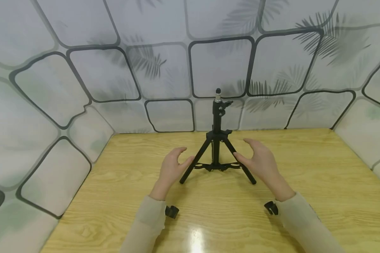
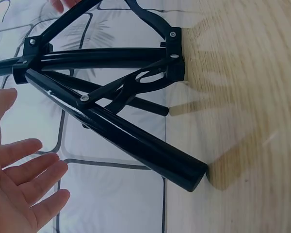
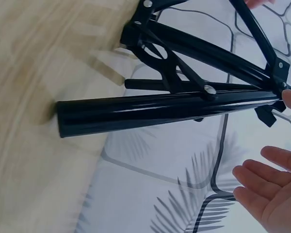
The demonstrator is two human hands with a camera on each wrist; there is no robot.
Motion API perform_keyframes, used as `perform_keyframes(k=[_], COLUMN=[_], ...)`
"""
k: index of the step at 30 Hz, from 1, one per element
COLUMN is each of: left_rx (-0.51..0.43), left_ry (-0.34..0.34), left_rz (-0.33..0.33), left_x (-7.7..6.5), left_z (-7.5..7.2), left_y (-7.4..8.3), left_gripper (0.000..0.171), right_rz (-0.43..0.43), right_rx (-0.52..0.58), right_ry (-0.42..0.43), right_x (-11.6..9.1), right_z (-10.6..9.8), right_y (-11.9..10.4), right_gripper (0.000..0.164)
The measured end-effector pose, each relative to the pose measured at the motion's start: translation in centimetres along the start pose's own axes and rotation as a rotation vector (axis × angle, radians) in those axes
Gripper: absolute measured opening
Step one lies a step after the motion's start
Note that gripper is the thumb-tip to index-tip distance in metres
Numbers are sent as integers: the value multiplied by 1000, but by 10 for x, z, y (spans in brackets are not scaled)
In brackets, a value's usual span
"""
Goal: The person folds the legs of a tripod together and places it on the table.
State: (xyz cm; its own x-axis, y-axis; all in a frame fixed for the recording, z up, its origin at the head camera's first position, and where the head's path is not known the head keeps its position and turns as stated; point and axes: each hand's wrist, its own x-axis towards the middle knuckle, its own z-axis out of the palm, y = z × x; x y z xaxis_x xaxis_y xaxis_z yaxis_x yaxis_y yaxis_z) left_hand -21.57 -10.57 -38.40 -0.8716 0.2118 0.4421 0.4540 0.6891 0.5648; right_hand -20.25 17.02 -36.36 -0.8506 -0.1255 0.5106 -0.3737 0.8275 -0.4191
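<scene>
Wood-grain counter (image 1: 114,196) is carrying a black tripod (image 1: 217,135) just right of centre, legs (image 2: 140,141) splaying likely for stability, left hand (image 1: 172,167) and right hand (image 1: 263,161) flanking it relaxed, gripping nothing.

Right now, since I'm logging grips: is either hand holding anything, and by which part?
Nothing is held: the left hand and right hand flank the black tripod stand, neither gripping it; whether either touches it can't be told.
</scene>
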Motion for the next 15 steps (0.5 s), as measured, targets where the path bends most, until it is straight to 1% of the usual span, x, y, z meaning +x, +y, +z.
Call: perform_keyframes(k=[3, 7, 12, 15], left_rx=[-49, -131, -234, -274], left_ry=[-1, -3, -13, -24], left_rz=[-6, -17, -43, -60], left_x=[0, 0, 0, -1], left_z=[2, 4, 7, 9], left_y=[-1, -2, -2, -2], left_gripper=[49, 48, 46, 45], right_rz=[-6, -29, -44, -57], right_rx=[20, 57, 101, 123], right_ry=[13, 51, 90, 105], right_x=[2, 6, 12, 15], right_z=[-2, -3, -7, -10], right_y=[-1, -3, -7, -10], right_gripper=[56, 55, 51, 50])
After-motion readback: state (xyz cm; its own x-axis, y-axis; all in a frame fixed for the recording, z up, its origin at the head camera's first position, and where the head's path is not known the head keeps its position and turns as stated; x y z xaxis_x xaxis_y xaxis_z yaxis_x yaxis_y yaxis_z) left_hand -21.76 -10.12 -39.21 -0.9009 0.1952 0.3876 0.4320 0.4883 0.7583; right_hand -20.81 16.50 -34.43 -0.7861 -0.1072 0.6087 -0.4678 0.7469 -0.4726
